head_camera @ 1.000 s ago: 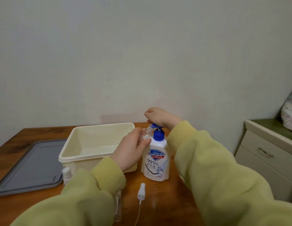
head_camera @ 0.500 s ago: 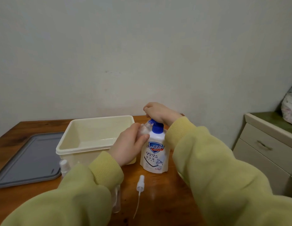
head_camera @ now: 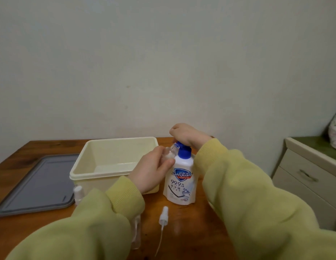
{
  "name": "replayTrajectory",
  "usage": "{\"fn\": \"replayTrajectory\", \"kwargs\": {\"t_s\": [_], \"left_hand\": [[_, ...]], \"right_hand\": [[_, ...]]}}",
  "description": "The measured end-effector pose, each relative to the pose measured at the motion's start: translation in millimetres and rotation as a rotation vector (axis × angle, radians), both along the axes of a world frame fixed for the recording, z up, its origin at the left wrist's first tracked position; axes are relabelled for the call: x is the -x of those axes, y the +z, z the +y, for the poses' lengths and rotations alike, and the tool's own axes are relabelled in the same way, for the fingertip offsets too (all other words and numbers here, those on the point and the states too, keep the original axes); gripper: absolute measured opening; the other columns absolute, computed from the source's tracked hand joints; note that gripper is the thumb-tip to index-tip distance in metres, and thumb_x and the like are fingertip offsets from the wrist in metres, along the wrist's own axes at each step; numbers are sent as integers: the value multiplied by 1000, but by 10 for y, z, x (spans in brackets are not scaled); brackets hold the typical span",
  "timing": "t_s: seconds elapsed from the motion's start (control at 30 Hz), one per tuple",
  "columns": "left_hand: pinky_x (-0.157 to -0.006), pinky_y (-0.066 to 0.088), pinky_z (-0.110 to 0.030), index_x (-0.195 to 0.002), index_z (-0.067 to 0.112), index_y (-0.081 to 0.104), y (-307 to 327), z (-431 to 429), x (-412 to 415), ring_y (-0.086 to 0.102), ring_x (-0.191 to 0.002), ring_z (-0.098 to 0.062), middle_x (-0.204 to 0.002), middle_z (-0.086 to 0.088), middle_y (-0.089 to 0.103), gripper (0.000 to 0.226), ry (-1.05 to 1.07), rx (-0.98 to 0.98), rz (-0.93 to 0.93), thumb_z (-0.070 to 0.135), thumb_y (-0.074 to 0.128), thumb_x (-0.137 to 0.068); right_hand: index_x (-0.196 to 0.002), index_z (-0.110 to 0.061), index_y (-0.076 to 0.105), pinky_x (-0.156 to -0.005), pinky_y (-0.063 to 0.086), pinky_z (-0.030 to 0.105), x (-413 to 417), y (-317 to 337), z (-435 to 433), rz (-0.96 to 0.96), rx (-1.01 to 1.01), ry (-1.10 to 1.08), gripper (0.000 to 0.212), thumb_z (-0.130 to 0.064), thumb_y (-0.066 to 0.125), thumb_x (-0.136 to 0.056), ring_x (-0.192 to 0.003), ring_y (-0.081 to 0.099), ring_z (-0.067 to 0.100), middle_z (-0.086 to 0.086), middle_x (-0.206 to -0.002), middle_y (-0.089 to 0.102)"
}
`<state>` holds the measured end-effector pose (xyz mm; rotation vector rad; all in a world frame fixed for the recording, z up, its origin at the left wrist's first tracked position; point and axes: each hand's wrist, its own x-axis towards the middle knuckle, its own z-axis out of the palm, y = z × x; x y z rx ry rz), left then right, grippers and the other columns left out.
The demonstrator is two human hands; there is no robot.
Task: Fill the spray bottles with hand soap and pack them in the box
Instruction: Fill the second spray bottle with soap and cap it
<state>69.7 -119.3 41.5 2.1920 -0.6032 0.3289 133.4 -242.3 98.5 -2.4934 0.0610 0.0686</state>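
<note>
A white hand soap bottle [head_camera: 180, 182] with a blue pump stands upright on the wooden table, right of the cream box [head_camera: 99, 162]. My right hand [head_camera: 187, 135] rests fisted on top of the blue pump head. My left hand [head_camera: 152, 171] holds a small clear spray bottle [head_camera: 172, 152] tilted, its open neck at the pump spout. A white spray nozzle [head_camera: 163, 216] with its thin tube lies on the table in front. The box is open and looks empty.
A grey lid [head_camera: 36, 184] lies flat left of the box. A small white-capped bottle [head_camera: 78, 193] stands by the box's front left corner, and a clear bottle [head_camera: 136, 233] shows partly under my left sleeve. A cream drawer cabinet [head_camera: 309, 175] stands at the right.
Both hands stay at the soap bottle with the spray bottle at the spout. The view has shifted slightly; the pump head sits a little lower than one second ago.
</note>
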Motion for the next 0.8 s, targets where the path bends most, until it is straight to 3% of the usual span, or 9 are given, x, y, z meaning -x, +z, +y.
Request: {"fn": "replayTrajectory", "kwargs": {"t_s": [0.1,0.23,0.3,0.43,0.53,0.63,0.73,0.8], "left_hand": [[-62,34,-12,-112,11,50,87,5,-25,43,-68,1,-74,15,44,26,-12,9,-34,25,49,-91],[-65,35,-19,-118,11,48,-4,-3,14,47,-77,-8,-87,7,51,30,-2,9,-24,25,49,-91],[-69,35,-19,-121,11,46,-44,7,30,47,-81,-8,-95,2,52,33,7,12,-7,25,49,-91],[-62,36,-16,-116,10,49,59,9,4,45,-71,-3,-78,13,46,29,-8,19,-36,24,50,-91],[-64,34,-21,-116,10,49,41,6,-27,48,-82,-11,-86,7,51,29,1,24,-41,24,51,-90],[-67,31,-17,-122,10,46,-74,-4,-10,46,-88,-11,-98,3,50,34,14,27,-16,24,50,-91],[-63,30,-18,-121,9,47,-62,-5,-16,46,-80,-10,-96,2,53,34,6,44,-14,23,51,-91],[-59,33,-18,-118,10,49,7,0,-29,44,-72,-4,-84,9,50,31,4,54,-28,23,51,-90]], "right_hand": [[-120,11,51,-66,37,29,-29,90,-29,-25,-18,14,36,-7,31,-96,-87,43,24,27,-126,54],[-125,6,50,-84,43,37,-28,-56,-28,-45,-18,-7,37,-10,35,-96,-89,44,23,27,-128,53],[-123,7,51,-81,43,37,-13,-92,-12,-47,-8,-9,35,-9,35,-96,-88,44,23,28,-127,54],[-96,-3,48,-64,38,31,-15,50,-18,-51,-8,17,17,-7,31,-95,-86,44,23,27,-125,56],[-94,-7,43,-76,39,32,-39,18,-40,-71,-15,7,11,-8,33,-96,-87,44,23,28,-125,55],[-95,-9,42,-78,39,32,-31,-98,-26,-52,-21,-14,9,-7,34,-95,-88,43,23,28,-128,53],[-95,-9,43,-77,40,33,-8,-57,-15,-53,-7,-4,8,-6,35,-95,-88,43,23,28,-128,53],[-95,-8,43,-73,41,31,-11,33,-16,-70,-6,5,8,-6,35,-95,-88,43,23,29,-128,53]]}}
